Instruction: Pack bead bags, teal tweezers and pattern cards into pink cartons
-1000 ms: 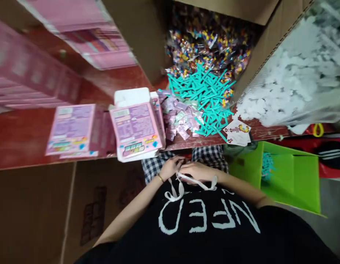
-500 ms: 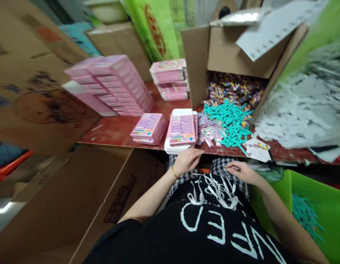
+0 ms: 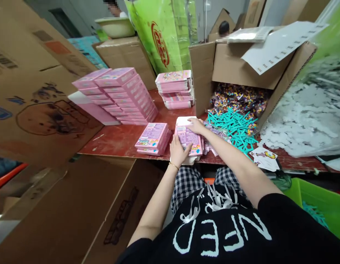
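Observation:
A pink and purple flat box (image 3: 188, 138) lies on top of a small pile at the table's front edge, its white end flap open at the far end. My left hand (image 3: 178, 149) rests on the box's near left side, fingers spread. My right hand (image 3: 195, 125) is at the far end, over the white flap, with its fingertips on it; whether it grips the flap is hard to tell. To the left sits a short stack of pink boxes (image 3: 152, 137). Small purple packets (image 3: 211, 141) lie partly under my right forearm.
Behind stand a tall pink box stack (image 3: 126, 95) and a smaller stack (image 3: 174, 88). Teal sticks (image 3: 233, 128) spill before an open carton (image 3: 241, 69) of colourful beads. White pieces fill a bag (image 3: 310, 110) at right. A green bin (image 3: 321, 194) stands below; two people are partly visible behind.
Both hands have moved from my lap area forward onto the box. My right hand has reached across to its far end. The view has tilted up slightly.

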The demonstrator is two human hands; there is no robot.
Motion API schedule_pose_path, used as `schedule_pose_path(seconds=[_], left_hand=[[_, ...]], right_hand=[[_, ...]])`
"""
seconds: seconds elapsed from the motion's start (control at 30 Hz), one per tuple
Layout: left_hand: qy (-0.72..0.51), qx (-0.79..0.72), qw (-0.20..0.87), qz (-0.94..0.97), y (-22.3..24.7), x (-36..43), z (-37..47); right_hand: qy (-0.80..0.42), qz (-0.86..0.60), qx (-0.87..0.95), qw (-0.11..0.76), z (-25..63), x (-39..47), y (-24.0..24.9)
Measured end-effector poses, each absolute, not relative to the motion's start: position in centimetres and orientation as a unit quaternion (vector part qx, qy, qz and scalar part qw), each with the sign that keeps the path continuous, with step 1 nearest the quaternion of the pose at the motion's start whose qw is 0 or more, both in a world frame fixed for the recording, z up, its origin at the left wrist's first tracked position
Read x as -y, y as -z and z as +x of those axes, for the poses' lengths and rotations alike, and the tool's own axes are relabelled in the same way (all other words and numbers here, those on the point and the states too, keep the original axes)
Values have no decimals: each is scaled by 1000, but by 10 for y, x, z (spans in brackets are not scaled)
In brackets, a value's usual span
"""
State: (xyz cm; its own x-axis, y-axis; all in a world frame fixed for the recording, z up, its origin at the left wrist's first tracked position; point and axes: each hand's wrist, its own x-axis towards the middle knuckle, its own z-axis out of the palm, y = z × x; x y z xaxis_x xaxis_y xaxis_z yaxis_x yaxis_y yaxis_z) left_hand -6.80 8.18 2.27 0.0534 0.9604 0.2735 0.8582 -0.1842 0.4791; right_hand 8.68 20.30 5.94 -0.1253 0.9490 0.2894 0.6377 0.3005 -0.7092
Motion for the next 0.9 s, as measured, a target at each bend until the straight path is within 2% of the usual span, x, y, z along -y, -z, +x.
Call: schedule_pose_path(seconds=[0.13, 0.3, 0.5, 0.77, 0.9], left_hand=[[-279, -618, 101, 728, -30, -80, -76], [-256, -643, 167, 702, -42, -110, -84], [-225, -728, 166, 626, -63, -135, -69], [-247, -723, 235, 601, -62, -136, -75], [-286, -694, 268, 604, -75, -136, -83]], right_hand=[[-174, -613, 646, 419, 132, -173, -29], [-153, -664, 618, 391, 208, -124, 12], [-152, -622, 656, 400, 211, -152, 30], [-211, -640, 538, 507, 223, -174, 59], [-239, -655, 442, 565, 232, -174, 51]])
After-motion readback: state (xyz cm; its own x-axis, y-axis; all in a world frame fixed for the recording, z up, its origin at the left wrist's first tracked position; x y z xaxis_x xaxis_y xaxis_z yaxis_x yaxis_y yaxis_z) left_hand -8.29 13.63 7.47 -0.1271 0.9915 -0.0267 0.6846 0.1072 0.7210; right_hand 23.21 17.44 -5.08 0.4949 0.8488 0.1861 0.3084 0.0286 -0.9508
